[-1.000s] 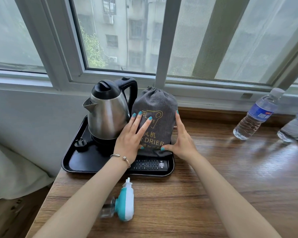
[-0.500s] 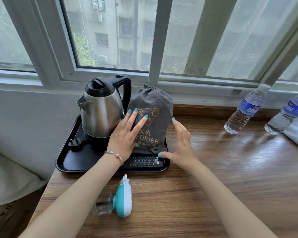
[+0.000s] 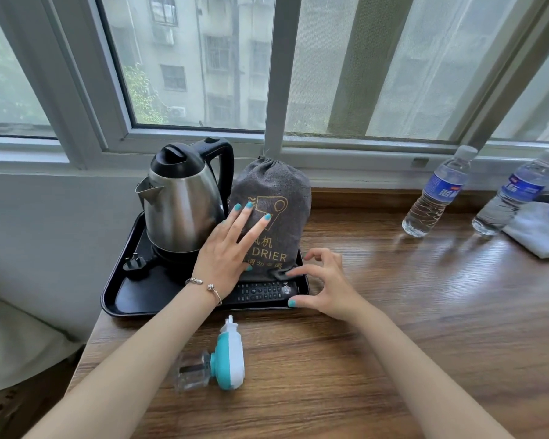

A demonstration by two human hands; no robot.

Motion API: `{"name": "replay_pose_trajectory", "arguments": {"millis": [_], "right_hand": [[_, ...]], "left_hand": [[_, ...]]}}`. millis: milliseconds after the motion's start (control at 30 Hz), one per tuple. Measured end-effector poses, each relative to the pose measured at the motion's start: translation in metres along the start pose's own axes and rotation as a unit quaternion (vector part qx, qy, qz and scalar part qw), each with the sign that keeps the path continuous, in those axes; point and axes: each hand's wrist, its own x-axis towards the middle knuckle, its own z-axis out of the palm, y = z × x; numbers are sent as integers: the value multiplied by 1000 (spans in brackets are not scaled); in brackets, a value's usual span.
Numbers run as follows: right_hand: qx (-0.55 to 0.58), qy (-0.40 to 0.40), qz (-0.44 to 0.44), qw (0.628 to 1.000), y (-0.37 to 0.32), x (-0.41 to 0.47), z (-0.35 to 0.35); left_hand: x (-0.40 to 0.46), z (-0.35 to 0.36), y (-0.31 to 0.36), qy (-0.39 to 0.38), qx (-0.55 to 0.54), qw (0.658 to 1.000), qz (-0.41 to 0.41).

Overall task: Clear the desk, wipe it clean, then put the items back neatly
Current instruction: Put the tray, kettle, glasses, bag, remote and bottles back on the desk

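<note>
A grey hair-drier bag [image 3: 282,201] stands upright on a black tray [image 3: 121,289] at the desk's back left, beside a steel kettle [image 3: 181,201]. A black remote [image 3: 263,291] lies on the tray in front of the bag. My left hand [image 3: 225,251] lies flat against the bag's front, fingers straight. My right hand [image 3: 327,283] hovers at the tray's right front corner with fingers loosely curled, its index fingertip at the bag's lower edge, holding nothing. A teal and white plug-in device [image 3: 225,362] with a clear bottle lies on the wooden desk [image 3: 393,327] in front of the tray.
Two water bottles [image 3: 435,198] [image 3: 511,201] lean at the back right, by a white cloth [image 3: 539,236]. The window sill and frame run behind the desk. The kettle's plug [image 3: 133,263] rests on the tray. Off the desk's left edge hangs pale fabric [image 3: 13,337].
My right hand has left the bag's right side and dropped to the tray's front corner, fingers curling. My left hand stays on the bag. The view shifted slightly right.
</note>
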Motion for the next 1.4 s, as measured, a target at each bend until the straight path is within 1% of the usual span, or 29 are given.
{"name": "replay_pose_trajectory", "arguments": {"millis": [167, 300, 400, 467, 533, 600, 767, 867, 933, 1067, 1200, 1267, 1400], "right_hand": [[-16, -69, 34, 997, -5, 9, -10], [-25, -114, 59, 991, -7, 17, -15], [-34, -135, 62, 988, -10, 21, -18], [-39, -141, 60, 987, -11, 22, -20], [-39, -140, 56, 988, -12, 22, -20], [-33, -139, 53, 988, -15, 21, -20], [-20, -138, 46, 989, -17, 20, -20], [-11, -133, 43, 990, -17, 20, -18], [-6, -118, 44, 992, -17, 19, -16], [35, -93, 65, 993, -20, 13, -13], [75, -77, 76, 991, -28, 7, -16], [92, -74, 78, 990, -31, 6, -17], [135, -34, 71, 988, -33, 4, -28]], "left_hand": [[-5, -4, 1, 14, -10, 1000, 25], [-20, -6, -7, 24, -42, 996, 71], [-36, -5, -23, 25, -87, 990, 106], [-45, -7, -34, 25, -95, 990, 97], [-55, -10, -45, 13, -104, 992, 76], [-63, -12, -52, -16, -116, 992, 55], [-71, -15, -61, -115, -111, 987, 20], [-71, -14, -62, -107, -91, 989, 43], [-71, -16, -61, -111, -83, 990, 41], [-69, -21, -56, -161, -139, 977, -2], [-67, -21, -55, -218, -199, 953, -62], [-64, -22, -56, -225, -211, 949, -69], [-49, -35, -49, -197, -251, 946, -66]]}}
